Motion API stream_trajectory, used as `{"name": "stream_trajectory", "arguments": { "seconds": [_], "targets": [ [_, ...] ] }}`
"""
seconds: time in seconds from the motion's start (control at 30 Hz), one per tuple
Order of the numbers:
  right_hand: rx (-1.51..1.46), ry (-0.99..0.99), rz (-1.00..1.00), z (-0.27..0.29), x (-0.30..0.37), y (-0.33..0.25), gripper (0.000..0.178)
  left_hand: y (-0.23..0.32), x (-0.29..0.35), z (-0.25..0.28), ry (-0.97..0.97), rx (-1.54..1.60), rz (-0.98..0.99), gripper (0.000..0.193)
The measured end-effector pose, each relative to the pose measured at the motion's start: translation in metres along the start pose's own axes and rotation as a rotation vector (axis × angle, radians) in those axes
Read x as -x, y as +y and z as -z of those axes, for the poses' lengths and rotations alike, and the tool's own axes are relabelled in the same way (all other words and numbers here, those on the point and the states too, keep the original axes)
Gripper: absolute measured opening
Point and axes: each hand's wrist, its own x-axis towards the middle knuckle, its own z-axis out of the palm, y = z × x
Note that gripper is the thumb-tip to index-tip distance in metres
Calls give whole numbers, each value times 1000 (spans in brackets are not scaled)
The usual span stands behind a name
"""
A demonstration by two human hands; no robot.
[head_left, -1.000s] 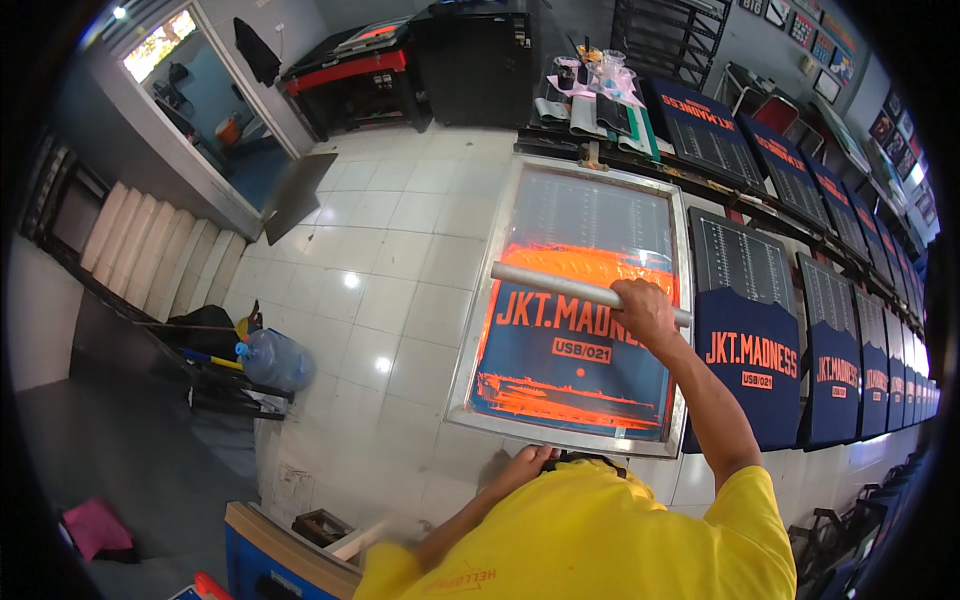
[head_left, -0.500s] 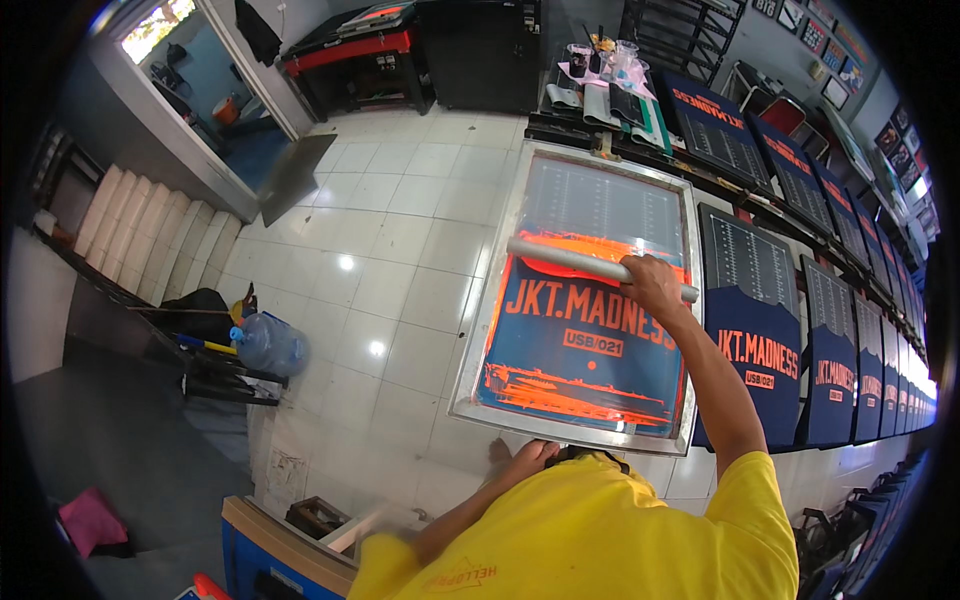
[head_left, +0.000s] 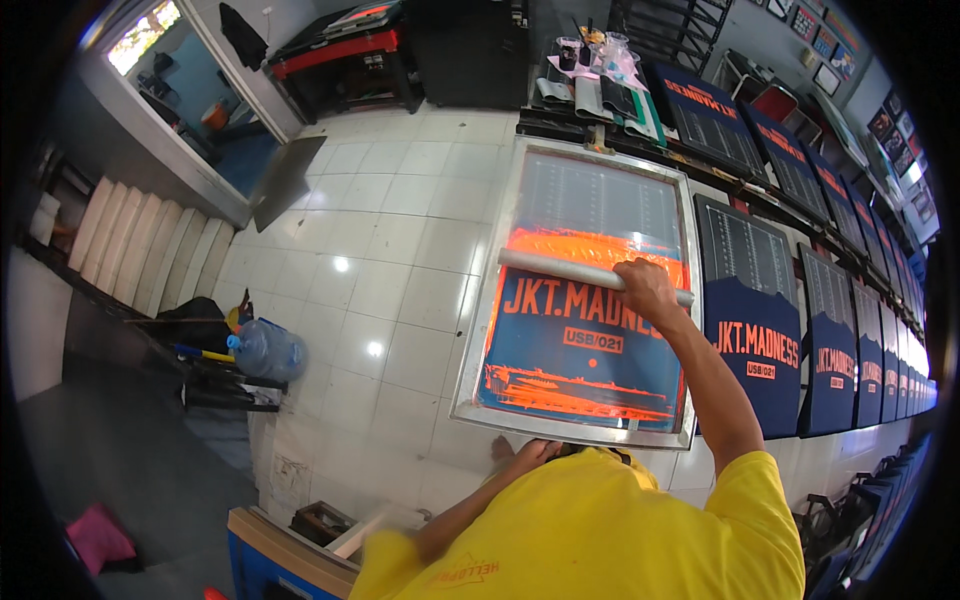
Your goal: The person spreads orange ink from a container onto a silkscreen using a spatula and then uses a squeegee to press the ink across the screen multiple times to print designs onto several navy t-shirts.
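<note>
Right hand (head_left: 648, 287) closed round the squeegee (head_left: 560, 266), lying across the screen (head_left: 570, 428) just nearside of banked orange ink (head_left: 575, 244); left hand (head_left: 540, 453) by the near edge, grip not determinable. Lettering (head_left: 577, 306) shows through; adjoining shirts (head_left: 755, 325) are printed; inking here appears unfinished.

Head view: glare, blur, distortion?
Head view: glare spots on the floor, bright window upper left; head view again: left sleeve smeared, right hand on the bar fairly sharp; head view overall: edges bend toward a black rim.
</note>
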Motion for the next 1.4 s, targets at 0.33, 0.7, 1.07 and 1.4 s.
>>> {"name": "stream_trajectory", "arguments": {
  "seconds": [0.33, 0.7, 1.07, 1.4],
  "targets": [
    [8, 40, 118, -7, 70, -34, 22, 20, 7, 5, 113, 51, -143, 42],
    [-83, 91, 179, -4, 164, -86, 21, -8, 0, 7, -139, 283, 61, 45],
    [31, 247, 99, -1, 113, -24, 29, -8, 4, 11, -199, 393, 144, 49],
    [105, 356, 143, -31, 62, 22, 21, -3, 4, 19, -260, 410, 254, 49]
  ]
}}
